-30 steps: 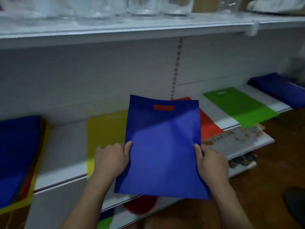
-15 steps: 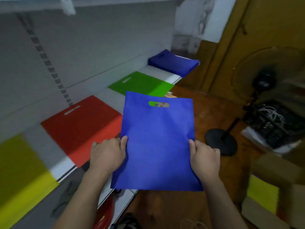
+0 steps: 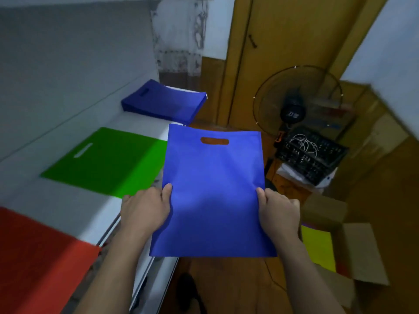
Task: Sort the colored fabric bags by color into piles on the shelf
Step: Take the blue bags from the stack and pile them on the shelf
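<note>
I hold a flat blue fabric bag (image 3: 213,191) upright in front of me, its cut-out handle at the top. My left hand (image 3: 146,209) grips its left edge and my right hand (image 3: 278,210) grips its right edge, thumbs on the front. On the white shelf (image 3: 74,207) to the left lie a green bag (image 3: 106,162), a red bag (image 3: 38,257) nearer me, and a stack of blue bags (image 3: 165,102) at the far end.
A standing fan (image 3: 294,103) and a black crate with white cables (image 3: 310,155) sit on the wooden floor ahead right. An open cardboard box (image 3: 353,252) with a yellow bag (image 3: 318,248) is at the right. A wooden door (image 3: 283,41) stands behind.
The view has swung right along the shelf: the yellow bag has left the frame, and the green bag and blue stack are closer. Both hands keep the same hold on the blue bag.
</note>
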`<state>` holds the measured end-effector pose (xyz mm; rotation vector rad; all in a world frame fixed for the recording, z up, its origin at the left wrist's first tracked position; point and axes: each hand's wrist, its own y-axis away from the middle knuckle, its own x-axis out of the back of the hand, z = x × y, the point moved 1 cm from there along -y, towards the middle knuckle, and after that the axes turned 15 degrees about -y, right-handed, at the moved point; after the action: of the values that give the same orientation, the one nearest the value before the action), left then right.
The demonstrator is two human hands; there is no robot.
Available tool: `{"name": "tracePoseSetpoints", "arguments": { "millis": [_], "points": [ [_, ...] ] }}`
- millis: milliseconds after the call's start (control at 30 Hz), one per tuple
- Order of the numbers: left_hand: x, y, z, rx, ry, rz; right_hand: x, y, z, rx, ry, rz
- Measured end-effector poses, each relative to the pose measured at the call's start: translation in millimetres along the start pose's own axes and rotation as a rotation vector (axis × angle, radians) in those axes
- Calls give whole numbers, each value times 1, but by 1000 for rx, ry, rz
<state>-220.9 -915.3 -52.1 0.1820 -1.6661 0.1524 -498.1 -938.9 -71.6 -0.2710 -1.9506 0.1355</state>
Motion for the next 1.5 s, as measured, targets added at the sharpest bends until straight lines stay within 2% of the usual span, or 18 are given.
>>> {"name": "tracePoseSetpoints", "arguments": {
  "millis": [167,300,567,767,833,933,1100,1300,1500],
  "points": [
    [8,-91,1,37,57,-29,-13,-99,-30,5,-58,-31],
    [18,-159,-4,86,77,22,-34,-171,-59,26,-91,-42],
    [10,-249,-17,198,132,16,-81,-278,-94,104,-120,-107],
    [3,-294,-27,364,45,-16,-131,-375,-138,295,-166,-180],
    [-2,-313,-25,442,49,-16,-149,-419,-155,405,-139,-206],
    [-3,-346,-18,551,3,-25,-178,-477,-187,640,-179,-139],
    [-2,-387,1,719,-10,-128,-205,-556,-238,775,-128,-375],
    [-14,-428,18,862,83,-435,-250,-604,-262,850,-23,-506],
    [-19,-434,30,1000,119,-382,-278,-621,-254,786,-144,-691]
  ]
}}
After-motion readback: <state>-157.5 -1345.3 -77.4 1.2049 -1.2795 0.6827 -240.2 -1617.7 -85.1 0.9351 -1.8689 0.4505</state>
